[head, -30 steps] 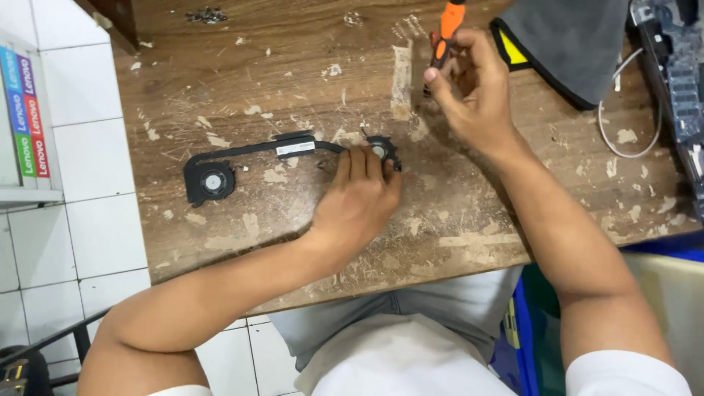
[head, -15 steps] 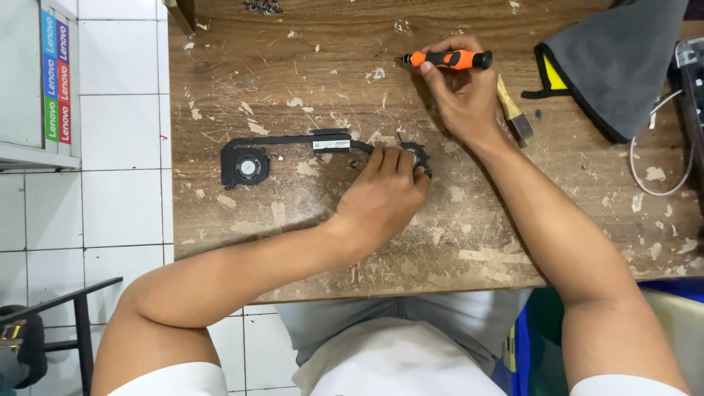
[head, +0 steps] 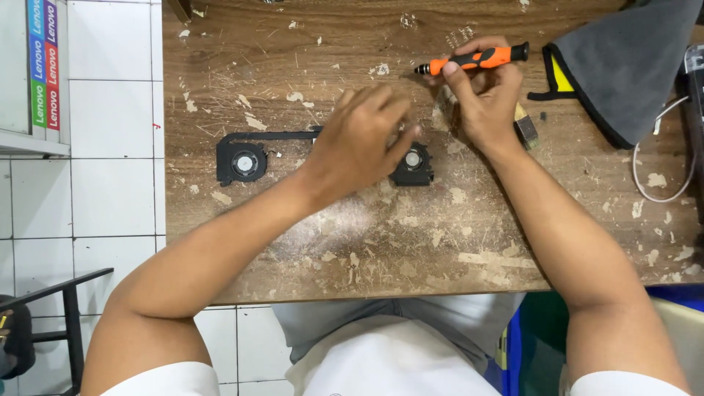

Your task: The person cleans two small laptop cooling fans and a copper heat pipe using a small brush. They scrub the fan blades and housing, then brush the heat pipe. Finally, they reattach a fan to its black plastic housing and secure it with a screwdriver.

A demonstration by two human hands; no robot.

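The right hand [head: 488, 99] held an orange-and-black screwdriver [head: 473, 60] in a closed grip, thumb and fingers pinched around the orange handle, the tool lying nearly level with its tip pointing to the person's left. The landmark for all positions was the black dual-fan cooling assembly [head: 246, 161] lying flat on the wooden worktop [head: 411, 242]. The screwdriver was above and beyond the right-hand fan [head: 412, 163] of that assembly, clear of it. The left hand [head: 363, 139] was over the middle of the assembly, covering the bar between the two fans; its fingers were curled downward, and it could not be told whether its grip was closed on the part or merely resting there. The left-hand fan stood exposed, well apart from both hands. A small brush [head: 525, 130] lay just right of the right-hand fan, partly hidden behind the right wrist. Farther right of the assembly lay a grey cloth [head: 631, 66] with a black-and-yellow edge, and beyond it a white cable [head: 660, 194] looped on the worktop. The worktop surface around the assembly was scuffed and flaked.
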